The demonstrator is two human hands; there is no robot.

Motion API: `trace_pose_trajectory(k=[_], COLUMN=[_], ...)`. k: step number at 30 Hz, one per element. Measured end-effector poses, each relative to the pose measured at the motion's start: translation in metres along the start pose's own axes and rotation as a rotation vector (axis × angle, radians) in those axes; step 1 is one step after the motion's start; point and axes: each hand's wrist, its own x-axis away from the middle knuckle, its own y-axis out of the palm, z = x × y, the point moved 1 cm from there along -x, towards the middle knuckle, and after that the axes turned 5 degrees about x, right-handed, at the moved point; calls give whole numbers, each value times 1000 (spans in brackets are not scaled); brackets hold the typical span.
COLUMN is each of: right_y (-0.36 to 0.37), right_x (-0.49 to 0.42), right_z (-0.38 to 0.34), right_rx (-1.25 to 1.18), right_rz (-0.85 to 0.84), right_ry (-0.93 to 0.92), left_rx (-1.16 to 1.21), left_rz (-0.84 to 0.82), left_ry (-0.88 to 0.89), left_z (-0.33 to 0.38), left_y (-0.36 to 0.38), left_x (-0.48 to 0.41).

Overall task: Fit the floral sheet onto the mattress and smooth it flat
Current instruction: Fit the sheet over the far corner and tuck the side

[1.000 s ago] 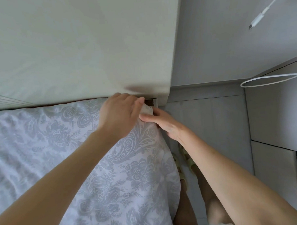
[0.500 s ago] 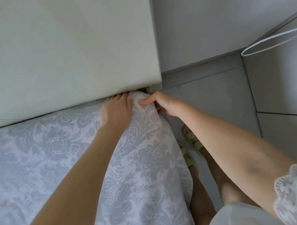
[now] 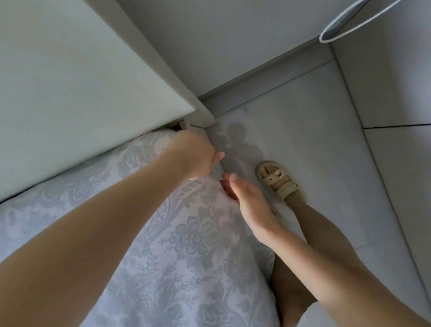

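Under both our forearms the floral sheet [image 3: 188, 251] covers the mattress, reaching the corner beneath our left hand [image 3: 193, 157], just short of the pale headboard [image 3: 69, 70] beyond it. That hand bends over the corner with its fingers hidden, so we cannot tell its grip. Our right hand [image 3: 250, 203] hangs loose, fingertips at the sheet's side. The cloth looks light and limp to us, best pinched at the hem below the corner.

Board: pale grey-green flat panel [image 3: 69, 70], upright, fills upper left.
Floor: pale grey tiles [image 3: 319, 139], thin joints; a soft shadow near the panel's foot.
Skirting: grey strip [image 3: 267, 79] where wall meets floor.
Sandal: cream strapped sandal [image 3: 277, 180] on a bare foot, flat on the tiles.
Cable: white looped cord [image 3: 322, 38], upper right.
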Motion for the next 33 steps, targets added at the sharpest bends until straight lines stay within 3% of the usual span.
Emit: trace_pose_trajectory(k=[3,6,10,16,19,23,25,30,33], right_y=[16,18,12,21,25,0,-7,10,9], right_x=[11,10,-2,-46,-61,-42,-27,-31,-30], right_z=[18,19,18,-8,-10,24,44,40,44], right_rx=[-113,-238,-267,-194,-146,-100,-159,-238,-298], right_rz=[-120,-124,-250,-482,-470,-417,-441,-490,-530], right_ry=[-9,8,65,306,291,443,478,394,446], left_rx=[-141,-145,-79,-32,-56,-72,-21,79,32], left_rz=[-239,-322,-219,-155,-143,82,64,90,114], left_ry=[-35,-52,-13,29,26,182,203,97,64], left_z=[9,7,-5,-9,-4,12,24,37,44], left_y=[4,0,-1,1,-1,4,15,32,38], left_x=[-15,-13,-5,-12,-18,2,20,34,35])
